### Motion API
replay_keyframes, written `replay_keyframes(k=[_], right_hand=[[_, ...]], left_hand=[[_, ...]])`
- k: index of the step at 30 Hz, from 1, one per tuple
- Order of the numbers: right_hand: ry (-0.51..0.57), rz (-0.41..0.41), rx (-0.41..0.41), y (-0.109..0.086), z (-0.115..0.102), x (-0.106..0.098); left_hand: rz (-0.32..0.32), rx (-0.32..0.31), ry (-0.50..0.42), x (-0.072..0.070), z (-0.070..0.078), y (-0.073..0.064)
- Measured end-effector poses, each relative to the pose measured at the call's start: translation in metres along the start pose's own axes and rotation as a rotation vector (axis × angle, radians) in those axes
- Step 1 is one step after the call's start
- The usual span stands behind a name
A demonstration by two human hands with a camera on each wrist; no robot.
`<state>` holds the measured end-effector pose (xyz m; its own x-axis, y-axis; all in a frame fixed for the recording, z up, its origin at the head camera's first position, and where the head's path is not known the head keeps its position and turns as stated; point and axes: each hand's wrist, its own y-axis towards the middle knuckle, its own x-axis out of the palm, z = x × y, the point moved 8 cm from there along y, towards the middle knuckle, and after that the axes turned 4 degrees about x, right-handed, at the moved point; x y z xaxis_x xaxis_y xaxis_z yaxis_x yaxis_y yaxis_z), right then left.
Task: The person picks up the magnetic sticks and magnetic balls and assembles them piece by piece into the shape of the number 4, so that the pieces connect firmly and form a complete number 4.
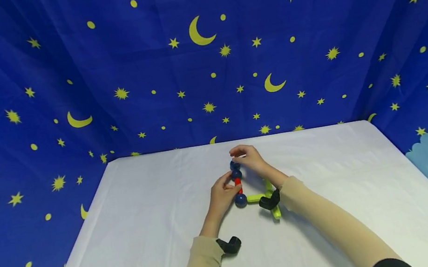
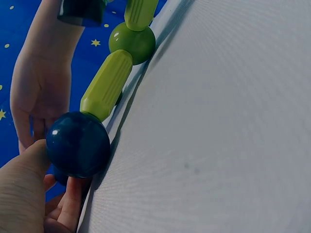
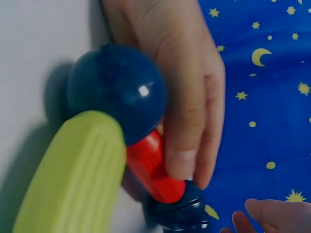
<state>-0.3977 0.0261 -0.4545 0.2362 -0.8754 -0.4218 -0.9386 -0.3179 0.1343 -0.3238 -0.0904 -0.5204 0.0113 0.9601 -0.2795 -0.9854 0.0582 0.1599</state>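
My left hand [image 1: 222, 197] pinches a short red ribbed rod [image 3: 153, 165] of a ball-and-rod building toy. Its thumb lies along the rod and its fingers wrap behind. One end of the rod meets a large blue ball [image 2: 78, 144]. The other end carries a second blue ball [image 3: 175, 211], with a further blue ball [image 1: 234, 165] beyond it. Around that far ball hovers my right hand [image 1: 249, 158], fingers loosely bent, fingertips slightly apart from the balls in the right wrist view.
Yellow-green rods [image 1: 255, 198] join the large blue ball to a green ball [image 2: 132, 43], and further green rods [image 1: 276, 214] run off from there. Black wrist mounts [image 1: 229, 245] sit on both sleeves. The white table [image 1: 151, 238] meets a blue star-patterned cloth [image 1: 168, 65] behind.
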Motion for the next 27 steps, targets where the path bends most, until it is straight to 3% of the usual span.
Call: replay_keyframes(k=[4,13,27], right_hand=[[0.004,-0.006,0.021,0.003,0.007,0.004],[-0.094,-0.036,0.052,0.004,0.023,0.013],[-0.137,-0.039,0.137,0.0,0.026,0.016]], left_hand=[[0.001,0.006,0.008,0.0,0.002,0.0],[0.004,0.005,0.015,-0.001,0.003,-0.002],[0.007,0.017,0.011,0.0,0.002,-0.002]])
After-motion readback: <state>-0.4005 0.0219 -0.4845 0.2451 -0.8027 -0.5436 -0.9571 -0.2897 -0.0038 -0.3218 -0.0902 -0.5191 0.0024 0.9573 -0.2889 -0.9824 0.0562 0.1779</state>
